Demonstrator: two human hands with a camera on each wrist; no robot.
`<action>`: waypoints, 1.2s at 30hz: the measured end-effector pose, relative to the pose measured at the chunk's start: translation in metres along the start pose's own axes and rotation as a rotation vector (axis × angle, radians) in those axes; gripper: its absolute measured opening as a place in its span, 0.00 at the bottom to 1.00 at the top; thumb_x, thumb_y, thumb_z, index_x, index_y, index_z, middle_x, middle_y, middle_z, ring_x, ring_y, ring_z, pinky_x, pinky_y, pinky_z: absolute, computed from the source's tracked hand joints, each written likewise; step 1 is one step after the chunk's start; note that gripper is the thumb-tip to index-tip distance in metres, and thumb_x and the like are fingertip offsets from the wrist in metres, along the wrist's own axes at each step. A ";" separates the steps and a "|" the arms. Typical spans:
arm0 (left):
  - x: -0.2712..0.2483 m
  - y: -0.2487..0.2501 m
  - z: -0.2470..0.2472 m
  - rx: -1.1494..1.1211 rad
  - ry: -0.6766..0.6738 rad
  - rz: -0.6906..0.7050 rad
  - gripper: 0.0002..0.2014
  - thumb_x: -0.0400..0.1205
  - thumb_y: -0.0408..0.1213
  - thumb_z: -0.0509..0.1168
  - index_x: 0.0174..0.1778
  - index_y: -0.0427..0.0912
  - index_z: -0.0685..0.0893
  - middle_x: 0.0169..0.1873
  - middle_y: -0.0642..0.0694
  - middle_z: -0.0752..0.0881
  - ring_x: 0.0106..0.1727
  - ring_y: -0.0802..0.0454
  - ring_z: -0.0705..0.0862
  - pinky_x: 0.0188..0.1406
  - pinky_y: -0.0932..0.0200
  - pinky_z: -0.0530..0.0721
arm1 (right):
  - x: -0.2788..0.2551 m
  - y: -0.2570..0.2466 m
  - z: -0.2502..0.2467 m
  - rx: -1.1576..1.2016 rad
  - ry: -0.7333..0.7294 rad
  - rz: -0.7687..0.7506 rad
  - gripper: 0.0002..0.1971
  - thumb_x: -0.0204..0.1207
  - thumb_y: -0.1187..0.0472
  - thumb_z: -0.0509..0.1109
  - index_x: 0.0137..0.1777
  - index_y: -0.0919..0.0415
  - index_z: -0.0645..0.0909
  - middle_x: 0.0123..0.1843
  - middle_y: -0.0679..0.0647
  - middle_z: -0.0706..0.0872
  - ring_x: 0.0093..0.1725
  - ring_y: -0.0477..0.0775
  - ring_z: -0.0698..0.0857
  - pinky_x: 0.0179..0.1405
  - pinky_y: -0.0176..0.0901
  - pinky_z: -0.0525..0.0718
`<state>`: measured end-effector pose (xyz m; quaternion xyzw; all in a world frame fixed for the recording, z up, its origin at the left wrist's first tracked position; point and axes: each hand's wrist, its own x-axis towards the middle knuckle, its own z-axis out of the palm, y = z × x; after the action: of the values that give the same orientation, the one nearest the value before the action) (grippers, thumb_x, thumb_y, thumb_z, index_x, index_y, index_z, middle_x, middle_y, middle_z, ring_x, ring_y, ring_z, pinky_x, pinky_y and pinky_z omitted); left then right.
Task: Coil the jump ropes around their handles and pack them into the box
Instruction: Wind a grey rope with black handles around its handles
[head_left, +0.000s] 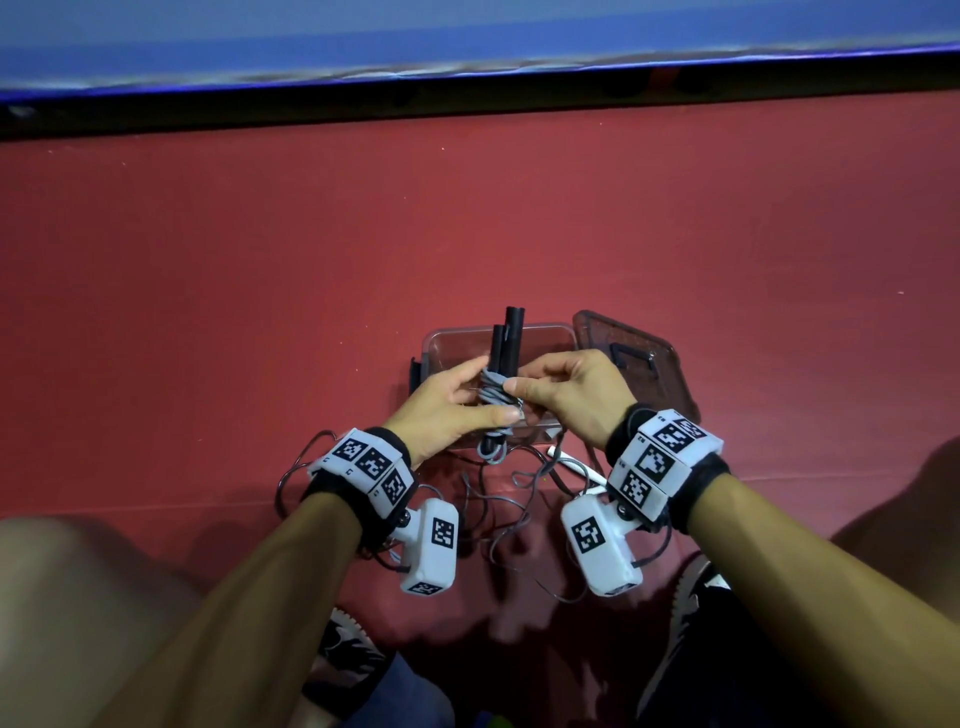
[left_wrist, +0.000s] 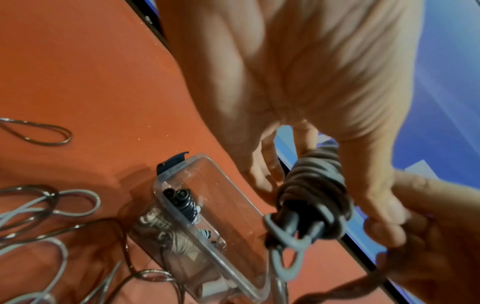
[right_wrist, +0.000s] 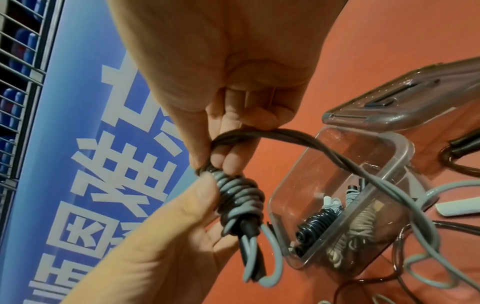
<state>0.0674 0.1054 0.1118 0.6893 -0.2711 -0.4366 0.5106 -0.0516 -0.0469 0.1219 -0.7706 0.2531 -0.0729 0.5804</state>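
Black handles (head_left: 506, 340) held together as one bundle above the open box (head_left: 545, 338), evidently so the finished coil can drop straight in. Left hand (head_left: 449, 410) closed round the bundle, thumb pressed on the wound turns, apparently to keep them from slipping. Right hand (right_wrist: 233, 82) pinching the free run of grey rope (right_wrist: 285, 137) between thumb and curled fingers, kept taut close to the coil (right_wrist: 239, 195), apparently to lay the next turn.

Handles: slim, straight, matte black cylinders, ends projecting past the coil at both sides. Rope: smooth, rubbery-looking grey cord, round in section, wound in tight stacked rings, a few crossing unevenly; short loops hanging at the near end. Remaining length trailing loose in curls on the floor (head_left: 467, 234) beside the box.

Box: clear, rigid plastic, rounded corners, dark clip at one end. Inside, seen from the wrist views: one black coiled rope (right_wrist: 315, 223) and one pale coiled rope (right_wrist: 363, 222), lying side by side. Lid (head_left: 634, 358): tinted plastic with dark recessed handle, lying off beside the box, right side, leaving the opening free. White handle (head_left: 574, 462) on the floor near the right wrist, not yet packed.

Floor: flat, matte red surface. Blue banner with white characters beyond.
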 end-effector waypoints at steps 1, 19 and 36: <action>0.000 0.000 0.001 0.027 0.001 0.010 0.37 0.75 0.33 0.80 0.81 0.47 0.76 0.66 0.49 0.88 0.65 0.57 0.87 0.68 0.61 0.83 | 0.000 -0.001 0.000 0.002 0.002 -0.004 0.12 0.67 0.45 0.82 0.39 0.54 0.91 0.31 0.56 0.90 0.32 0.56 0.88 0.49 0.68 0.89; 0.001 -0.003 -0.002 -0.008 -0.059 -0.018 0.27 0.82 0.18 0.65 0.73 0.47 0.80 0.62 0.44 0.90 0.65 0.51 0.88 0.68 0.57 0.82 | 0.000 -0.006 -0.004 -0.141 -0.082 -0.060 0.18 0.80 0.48 0.74 0.33 0.59 0.88 0.33 0.74 0.84 0.29 0.58 0.76 0.38 0.57 0.83; 0.008 -0.013 -0.006 0.079 0.130 0.025 0.28 0.72 0.31 0.83 0.65 0.44 0.79 0.55 0.47 0.92 0.54 0.53 0.92 0.56 0.55 0.89 | -0.005 -0.017 -0.001 -0.010 -0.152 0.060 0.14 0.82 0.59 0.71 0.36 0.64 0.89 0.33 0.69 0.87 0.32 0.58 0.79 0.39 0.49 0.77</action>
<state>0.0750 0.1059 0.0976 0.7324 -0.2631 -0.3734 0.5049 -0.0509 -0.0423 0.1394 -0.7687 0.2317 0.0043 0.5961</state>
